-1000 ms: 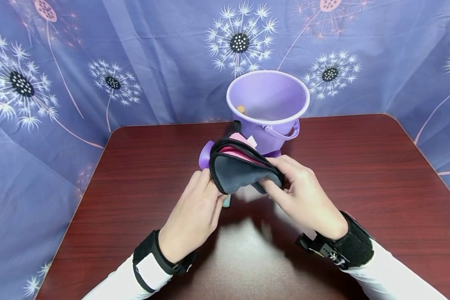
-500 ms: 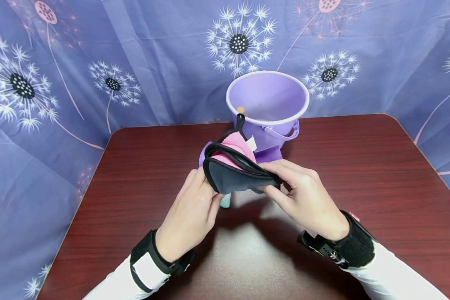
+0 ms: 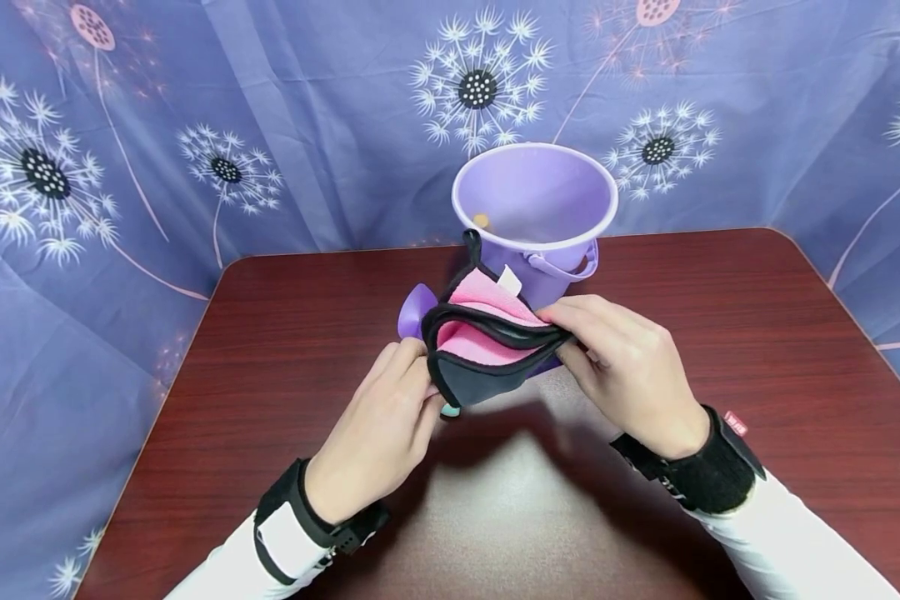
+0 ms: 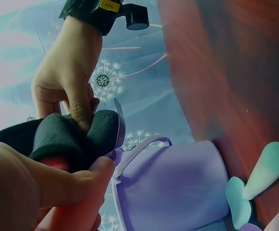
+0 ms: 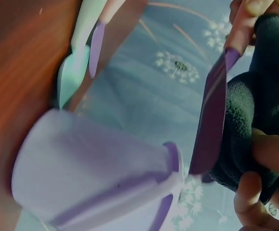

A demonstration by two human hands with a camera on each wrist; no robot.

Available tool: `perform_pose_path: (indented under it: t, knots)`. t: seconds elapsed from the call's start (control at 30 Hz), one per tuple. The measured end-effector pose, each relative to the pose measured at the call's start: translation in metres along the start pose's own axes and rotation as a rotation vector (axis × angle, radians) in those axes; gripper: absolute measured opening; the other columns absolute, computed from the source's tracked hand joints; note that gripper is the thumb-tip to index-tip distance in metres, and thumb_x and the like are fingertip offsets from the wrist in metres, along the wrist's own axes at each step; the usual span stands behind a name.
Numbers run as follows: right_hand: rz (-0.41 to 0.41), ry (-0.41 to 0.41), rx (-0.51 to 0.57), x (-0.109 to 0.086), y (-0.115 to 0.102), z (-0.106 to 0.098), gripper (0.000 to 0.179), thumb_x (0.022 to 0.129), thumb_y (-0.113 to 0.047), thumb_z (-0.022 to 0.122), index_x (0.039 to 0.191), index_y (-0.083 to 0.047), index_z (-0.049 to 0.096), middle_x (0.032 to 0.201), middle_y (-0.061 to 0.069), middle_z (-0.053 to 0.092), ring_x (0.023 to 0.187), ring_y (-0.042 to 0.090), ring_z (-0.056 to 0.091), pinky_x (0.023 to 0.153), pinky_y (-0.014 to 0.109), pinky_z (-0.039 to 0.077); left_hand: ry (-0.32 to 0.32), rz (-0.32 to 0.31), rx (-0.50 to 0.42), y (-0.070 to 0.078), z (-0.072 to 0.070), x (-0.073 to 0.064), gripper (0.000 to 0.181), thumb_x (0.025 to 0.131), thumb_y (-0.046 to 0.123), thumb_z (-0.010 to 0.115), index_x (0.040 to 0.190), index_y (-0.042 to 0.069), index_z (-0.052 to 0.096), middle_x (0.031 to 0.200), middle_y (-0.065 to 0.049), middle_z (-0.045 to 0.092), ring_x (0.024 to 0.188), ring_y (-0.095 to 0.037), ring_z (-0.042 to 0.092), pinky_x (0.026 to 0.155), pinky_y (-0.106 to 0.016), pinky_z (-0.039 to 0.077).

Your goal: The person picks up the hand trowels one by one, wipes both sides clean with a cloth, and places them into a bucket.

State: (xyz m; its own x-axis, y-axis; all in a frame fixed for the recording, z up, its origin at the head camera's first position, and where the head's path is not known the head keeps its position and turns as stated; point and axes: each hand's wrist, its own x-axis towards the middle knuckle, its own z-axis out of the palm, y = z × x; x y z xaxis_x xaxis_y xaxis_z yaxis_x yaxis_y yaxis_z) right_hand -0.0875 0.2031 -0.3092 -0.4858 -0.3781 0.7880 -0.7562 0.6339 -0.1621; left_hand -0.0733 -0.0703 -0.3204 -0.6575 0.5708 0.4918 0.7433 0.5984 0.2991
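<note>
My left hand (image 3: pixel 378 425) grips the pink handle (image 4: pixel 79 211) of a toy shovel; its purple blade (image 5: pixel 211 120) shows in the right wrist view. A cleaning cloth (image 3: pixel 487 383), dark grey on one face and pink on the other, has black edging, a hanging loop and a white tag. My right hand (image 3: pixel 626 367) pinches the cloth's right edge between thumb and fingers. The cloth lies folded against the shovel, over the left fingertips, and hides most of the shovel in the head view. Both hands are raised above the table.
A lilac bucket (image 3: pixel 536 196) stands at the table's back edge, with a small tan thing (image 3: pixel 482 221) inside. On the brown table (image 3: pixel 307 308) lie a teal-and-white toy tool (image 4: pixel 269 166) and a purple one (image 3: pixel 417 310), partly behind the hands. A patterned blue sheet hangs behind.
The right hand has moved slightly right and up with its edge of the cloth. The cloth now hangs wider, with more of its pink face showing. The left hand has barely shifted.
</note>
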Motion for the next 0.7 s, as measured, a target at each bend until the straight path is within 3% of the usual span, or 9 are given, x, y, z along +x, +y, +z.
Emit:
perform_pose_path:
  t: [0.1, 0.33, 0.5, 0.7]
  knots:
    - [-0.003, 0.017, -0.037, 0.002, 0.003, -0.004, 0.028, 0.085, 0.001, 0.058, 0.110, -0.003, 0.071, 0.103, 0.005, 0.069, 0.092, 0.020, 0.066, 0.081, 0.038, 0.051, -0.003, -0.008, 0.006, 0.000, -0.001, 0.000, 0.003, 0.095, 0.010, 0.058, 0.094, 0.008, 0.056, 0.101, -0.004, 0.049, 0.091, -0.020, 0.044, 0.080, -0.030, 0.038]
    - [0.009, 0.054, -0.075, 0.005, 0.006, -0.012, 0.024, 0.086, 0.000, 0.063, 0.108, -0.003, 0.072, 0.101, 0.006, 0.070, 0.088, 0.022, 0.066, 0.077, 0.039, 0.050, 0.035, -0.013, -0.029, 0.000, -0.004, 0.000, 0.022, 0.097, 0.015, 0.062, 0.115, 0.002, 0.063, 0.109, -0.005, 0.057, 0.097, -0.022, 0.048, 0.087, -0.030, 0.040]
    - [0.015, 0.077, -0.086, 0.007, 0.008, -0.017, 0.026, 0.084, 0.005, 0.062, 0.107, -0.002, 0.073, 0.100, 0.009, 0.070, 0.086, 0.024, 0.065, 0.072, 0.039, 0.048, 0.086, 0.003, -0.044, -0.001, -0.006, 0.001, 0.021, 0.097, 0.015, 0.062, 0.114, 0.004, 0.064, 0.103, -0.005, 0.056, 0.090, -0.021, 0.047, 0.081, -0.031, 0.039]
    - [0.018, 0.118, -0.098, 0.011, 0.008, -0.021, 0.030, 0.081, 0.011, 0.062, 0.105, -0.002, 0.074, 0.099, 0.010, 0.069, 0.085, 0.025, 0.064, 0.070, 0.039, 0.047, 0.082, -0.016, -0.032, -0.003, -0.010, 0.002, 0.021, 0.096, 0.013, 0.063, 0.115, 0.004, 0.064, 0.103, -0.005, 0.054, 0.091, -0.021, 0.046, 0.083, -0.031, 0.038]
